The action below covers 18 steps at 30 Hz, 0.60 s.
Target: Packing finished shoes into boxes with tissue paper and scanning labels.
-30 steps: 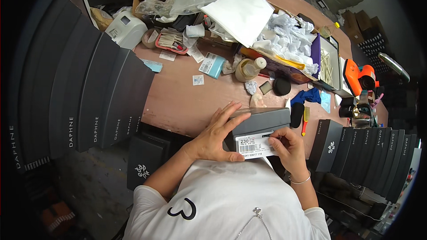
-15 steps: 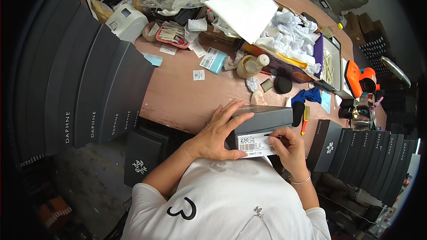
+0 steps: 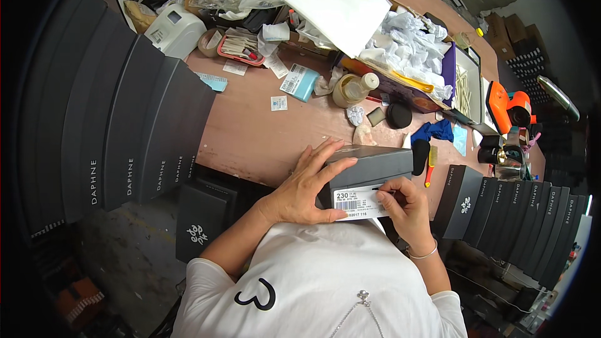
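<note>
Currently, a gray box [image 3: 375,166] lies at the near edge of the pinkish surface [image 3: 250,131], between the person's two hands, one end facing the white shirt [image 3: 300,269]. A white label [image 3: 354,204] with print and a barcode stands against that end of the box. The left hand [image 3: 303,191] is spread at the box's left side, its fingers extended and apart, its thumb touching the label's lower left corner. The right hand [image 3: 404,208] pinches the label's right end between thumb and curled forefinger. Whether the label sticks fully to the box, I cannot tell.

Beyond the box are a crumpled paper ball [image 3: 355,115], a round black tin [image 3: 399,115] and a bottle [image 3: 352,90] with a white cap. Just right of the box lies a yellow brush [image 3: 432,159] with a red handle; farther right of it stands a row of dark boxes [image 3: 516,219]. Well left of the box rise large dark boxes [image 3: 119,119].
</note>
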Each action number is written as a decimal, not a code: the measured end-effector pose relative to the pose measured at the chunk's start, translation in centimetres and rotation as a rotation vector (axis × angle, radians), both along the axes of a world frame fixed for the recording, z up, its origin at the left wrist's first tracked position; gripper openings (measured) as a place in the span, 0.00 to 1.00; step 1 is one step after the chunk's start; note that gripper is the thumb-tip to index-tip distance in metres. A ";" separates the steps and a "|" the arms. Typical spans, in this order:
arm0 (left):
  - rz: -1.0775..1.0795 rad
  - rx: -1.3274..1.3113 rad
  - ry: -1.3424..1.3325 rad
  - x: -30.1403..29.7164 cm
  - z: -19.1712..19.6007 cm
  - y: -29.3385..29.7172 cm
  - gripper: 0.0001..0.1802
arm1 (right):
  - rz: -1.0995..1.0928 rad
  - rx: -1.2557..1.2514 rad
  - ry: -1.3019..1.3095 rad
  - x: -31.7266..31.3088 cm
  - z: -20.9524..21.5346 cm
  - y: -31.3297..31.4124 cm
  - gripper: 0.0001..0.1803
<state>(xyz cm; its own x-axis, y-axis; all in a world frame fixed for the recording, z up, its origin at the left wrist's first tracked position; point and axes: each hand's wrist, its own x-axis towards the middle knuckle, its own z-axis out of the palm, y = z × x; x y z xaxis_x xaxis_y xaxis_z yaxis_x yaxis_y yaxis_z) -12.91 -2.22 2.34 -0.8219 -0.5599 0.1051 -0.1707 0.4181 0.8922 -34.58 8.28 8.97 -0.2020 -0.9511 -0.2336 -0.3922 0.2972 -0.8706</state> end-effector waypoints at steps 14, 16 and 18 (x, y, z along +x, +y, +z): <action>-0.011 0.010 -0.034 -0.1 0.4 -0.1 0.51 | 0.044 -0.073 0.172 0.2 0.2 -0.3 0.07; -0.012 0.009 -0.036 -0.1 0.4 -0.1 0.51 | 0.044 -0.081 0.198 0.4 0.2 -0.3 0.07; -0.010 0.009 -0.036 -0.1 0.4 -0.1 0.51 | 0.049 -0.100 0.227 0.5 0.2 -0.4 0.07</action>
<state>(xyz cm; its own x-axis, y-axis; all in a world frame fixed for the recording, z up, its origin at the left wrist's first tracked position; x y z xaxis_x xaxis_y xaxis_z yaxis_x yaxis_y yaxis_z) -12.99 -2.32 2.69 -0.8307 -0.5523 0.0700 -0.1989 0.4119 0.8893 -34.07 7.90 9.20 -0.1919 -0.9771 -0.0915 -0.5931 0.1898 -0.7824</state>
